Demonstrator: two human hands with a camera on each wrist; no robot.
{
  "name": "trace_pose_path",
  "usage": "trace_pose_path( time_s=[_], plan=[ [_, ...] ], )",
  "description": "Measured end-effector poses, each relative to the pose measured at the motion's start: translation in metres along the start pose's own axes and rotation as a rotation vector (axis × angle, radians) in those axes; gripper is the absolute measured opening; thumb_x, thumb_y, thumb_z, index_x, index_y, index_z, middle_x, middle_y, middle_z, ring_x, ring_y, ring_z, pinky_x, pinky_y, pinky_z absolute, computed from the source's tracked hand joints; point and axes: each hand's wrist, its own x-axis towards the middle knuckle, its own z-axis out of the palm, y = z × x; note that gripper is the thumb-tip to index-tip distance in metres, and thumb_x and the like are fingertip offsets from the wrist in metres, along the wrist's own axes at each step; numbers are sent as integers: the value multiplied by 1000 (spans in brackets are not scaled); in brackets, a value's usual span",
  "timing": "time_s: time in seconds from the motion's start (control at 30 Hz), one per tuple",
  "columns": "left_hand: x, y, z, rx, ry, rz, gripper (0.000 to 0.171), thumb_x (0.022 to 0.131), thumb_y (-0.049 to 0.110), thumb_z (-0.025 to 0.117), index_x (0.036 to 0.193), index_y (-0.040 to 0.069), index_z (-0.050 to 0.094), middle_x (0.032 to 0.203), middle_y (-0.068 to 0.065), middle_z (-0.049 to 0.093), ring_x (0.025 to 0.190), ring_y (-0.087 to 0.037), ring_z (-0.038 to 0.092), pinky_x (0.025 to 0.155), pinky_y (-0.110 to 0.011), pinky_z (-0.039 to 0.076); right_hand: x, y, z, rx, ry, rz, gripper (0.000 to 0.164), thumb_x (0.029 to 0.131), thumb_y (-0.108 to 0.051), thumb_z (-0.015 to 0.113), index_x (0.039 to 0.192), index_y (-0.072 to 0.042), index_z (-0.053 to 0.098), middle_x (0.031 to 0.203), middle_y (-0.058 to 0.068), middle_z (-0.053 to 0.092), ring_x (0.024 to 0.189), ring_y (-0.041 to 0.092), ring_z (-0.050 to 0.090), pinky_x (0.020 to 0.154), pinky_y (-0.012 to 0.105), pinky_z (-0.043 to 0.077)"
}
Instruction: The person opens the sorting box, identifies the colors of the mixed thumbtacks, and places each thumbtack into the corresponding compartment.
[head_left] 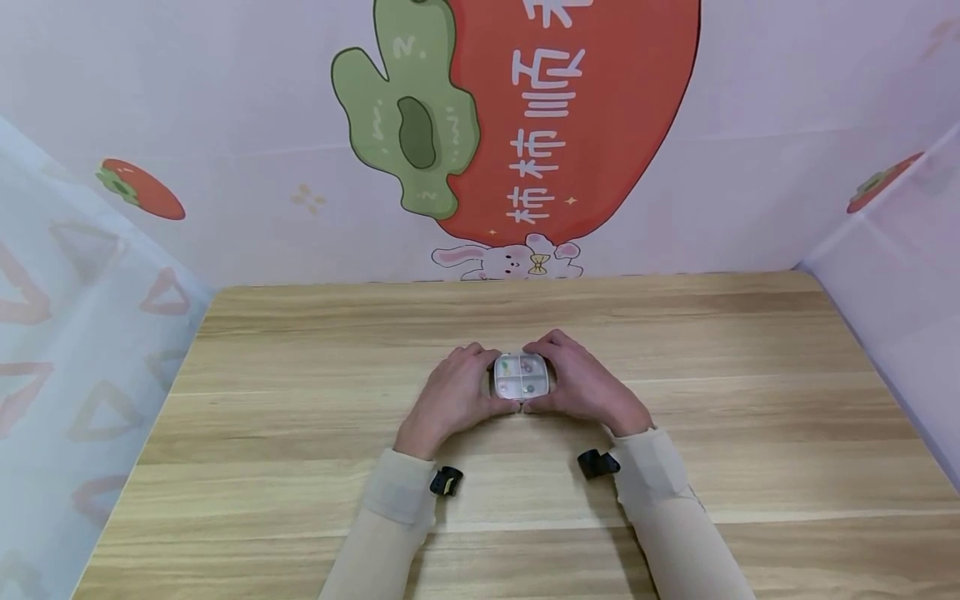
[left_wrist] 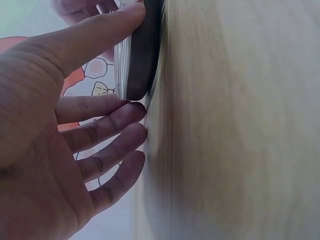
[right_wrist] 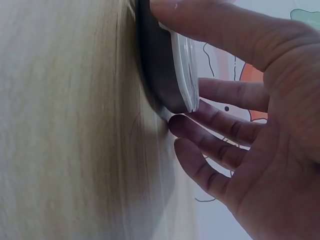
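Observation:
A small pill box [head_left: 521, 377] with a clear lid lies on the wooden table, its inside divided into several compartments. Tiny coloured bits show through the lid, too small to make out. My left hand [head_left: 459, 392] holds the box by its left side, and my right hand [head_left: 583, 383] holds it by the right. Both thumbs are at the near edge, fingers round the far side. In the left wrist view the box's dark base [left_wrist: 144, 60] sits between thumb and forefinger. The right wrist view shows its white rim [right_wrist: 181, 70] by the right thumb and fingers.
The wooden table top [head_left: 300, 350] spreads around both hands. Behind it stands a printed backdrop [head_left: 247, 100] with a big red persimmon and a rabbit. Patterned sheets close off the left and right sides. A black wrist device [head_left: 447, 481] sits at the left cuff, another [head_left: 597, 464] at the right.

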Motion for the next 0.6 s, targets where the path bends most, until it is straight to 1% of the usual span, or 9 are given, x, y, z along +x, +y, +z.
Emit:
trace_pose_path(
  time_s=[0.07,0.17,0.23,0.3,0.33,0.4,0.43,0.5,0.6],
  plan=[
    [0,0,0,2,-2,-4,76,67,60,70,125,14,54,109,2,51,95,-14,46,85,-32,40,-1,0,-1,-3,6,13,87,57,-49,82,128,-10,51,116,0,46,100,15,47,87,29,42],
    [0,0,0,8,-7,-4,81,65,64,68,127,14,52,109,2,51,95,-14,46,87,-32,39,-2,1,-3,5,31,50,96,55,-61,77,133,-14,48,118,-2,44,101,15,46,86,29,43],
    [-1,-1,-2,2,-16,-4,83,65,66,67,128,14,51,111,2,51,96,-13,46,88,-32,39,-4,2,-6,20,61,78,97,55,-66,73,134,-15,47,121,-2,43,103,16,47,85,31,44],
    [-2,-3,-5,-15,-19,-14,85,65,66,67,130,15,50,113,2,52,99,-14,47,90,-33,39,-5,4,-12,18,111,110,95,59,-68,69,135,-17,45,126,-1,42,107,19,47,86,35,45],
    [-3,-4,-8,-28,-16,-19,85,65,66,67,131,15,49,114,1,53,100,-14,47,90,-33,39,-6,5,-15,7,145,120,92,62,-67,68,136,-17,44,129,1,41,110,21,46,87,38,44],
    [-6,-9,-15,-57,6,-47,84,67,64,67,133,16,48,121,0,52,109,-17,46,94,-35,37,-7,9,-21,-25,222,137,87,70,-65,63,139,-17,40,137,4,37,118,26,42,91,44,42],
    [-7,-12,-18,-60,33,-61,83,68,63,67,133,16,47,123,-1,51,112,-18,46,95,-36,37,-8,11,-25,-51,268,144,83,75,-64,60,140,-17,38,140,5,34,122,28,39,93,46,40],
    [-9,-19,-25,-48,117,-71,82,72,62,64,135,14,45,129,-5,48,119,-23,42,99,-40,33,-10,17,-30,-99,353,144,77,83,-60,53,143,-16,33,146,7,28,130,30,30,98,50,33],
    [-10,-31,-32,29,288,-57,77,80,58,58,138,11,40,137,-9,41,127,-30,34,104,-45,25,-11,26,-35,-159,457,104,69,92,-53,41,145,-12,28,150,9,22,137,30,19,105,49,23]
  ],
)
